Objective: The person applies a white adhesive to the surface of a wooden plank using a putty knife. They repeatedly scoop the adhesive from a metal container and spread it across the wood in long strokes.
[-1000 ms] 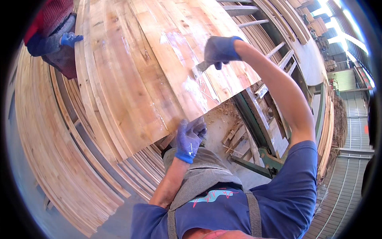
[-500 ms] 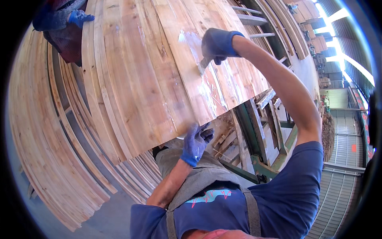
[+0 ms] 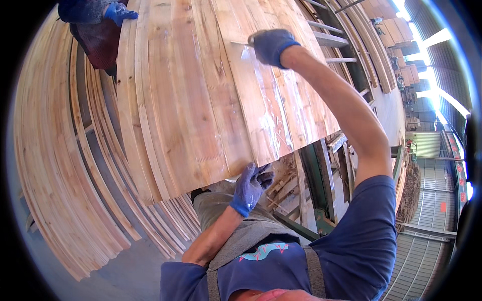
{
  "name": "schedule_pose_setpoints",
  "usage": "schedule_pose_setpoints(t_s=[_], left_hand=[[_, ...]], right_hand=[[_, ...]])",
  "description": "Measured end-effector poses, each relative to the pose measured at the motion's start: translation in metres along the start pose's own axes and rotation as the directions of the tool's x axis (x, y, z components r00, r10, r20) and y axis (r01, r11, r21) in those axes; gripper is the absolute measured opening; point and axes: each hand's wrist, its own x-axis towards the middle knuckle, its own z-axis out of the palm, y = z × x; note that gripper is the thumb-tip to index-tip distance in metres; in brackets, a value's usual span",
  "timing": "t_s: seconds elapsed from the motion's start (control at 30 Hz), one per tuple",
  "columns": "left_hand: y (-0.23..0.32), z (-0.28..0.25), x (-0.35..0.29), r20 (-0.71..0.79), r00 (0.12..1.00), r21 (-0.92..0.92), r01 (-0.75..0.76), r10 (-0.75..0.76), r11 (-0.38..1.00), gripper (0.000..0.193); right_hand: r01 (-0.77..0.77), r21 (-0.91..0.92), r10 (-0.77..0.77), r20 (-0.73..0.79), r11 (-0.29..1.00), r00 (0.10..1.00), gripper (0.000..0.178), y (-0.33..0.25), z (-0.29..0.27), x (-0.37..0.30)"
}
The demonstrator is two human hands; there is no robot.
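Observation:
Blue-gloved, my right hand (image 3: 273, 46) is closed around a scraper (image 3: 242, 43). Its thin blade points left, over or against the far part of a wide panel of pale wooden boards (image 3: 175, 100); whether it touches cannot be told. Wet, shiny streaks (image 3: 271, 125) lie on the panel's right half. My left hand (image 3: 248, 188), in a blue glove with pale smears, is at the near edge of the panel. Its fingers are partly spread beside the board ends, and I see nothing held in them.
Another person's blue-gloved hand (image 3: 120, 12) rests on the panel's far left edge. Long planks (image 3: 60, 150) lie at the left. Below the panel's right side stands a green metal frame (image 3: 317, 175) among wood offcuts (image 3: 286, 188). Metal bars (image 3: 329, 39) stick out beyond the right edge.
My right hand has moved away from me along the panel with the scraper, whose blade has turned to point left. My left hand stays near the edge. The whole view has shifted slightly.

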Motion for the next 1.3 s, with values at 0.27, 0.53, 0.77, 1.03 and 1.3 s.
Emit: schedule_pose_setpoints(t_s=[0.27, 0.53, 0.77, 1.03, 1.3], left_hand=[[0.005, -0.012, 0.000, 0.020, 1.000, 0.006, -0.012, 0.012, 1.000, 0.045], [0.006, 0.017, -0.004, -0.056, 0.998, 0.030, 0.021, -0.019, 0.999, 0.052], [0.005, 0.013, -0.006, -0.089, 0.995, 0.034, -0.029, 0.032, 0.999, 0.053], [0.002, 0.021, -0.007, -0.038, 0.999, 0.025, -0.024, 0.025, 0.999, 0.052], [0.004, 0.010, -0.004, 0.038, 0.999, 0.050, 0.008, -0.009, 0.999, 0.059]], right_hand=[[0.212, 0.069, -0.220, 0.158, 0.975, 0.963, 0.022, 0.004, -0.005, -0.147], [0.050, -0.067, -0.024, 0.340, 0.996, 0.940, 0.017, -0.009, 0.010, -0.136], [0.239, 0.042, -0.241, 0.283, 0.970, 0.928, 0.011, -0.054, 0.014, -0.227], [0.174, 0.111, -0.196, 0.242, 0.979, 0.950, 0.018, -0.061, 0.001, -0.293], [-0.313, 0.556, 0.129, 0.345, 0.770, 0.930, 0.028, 0.027, 0.013, -0.233]])
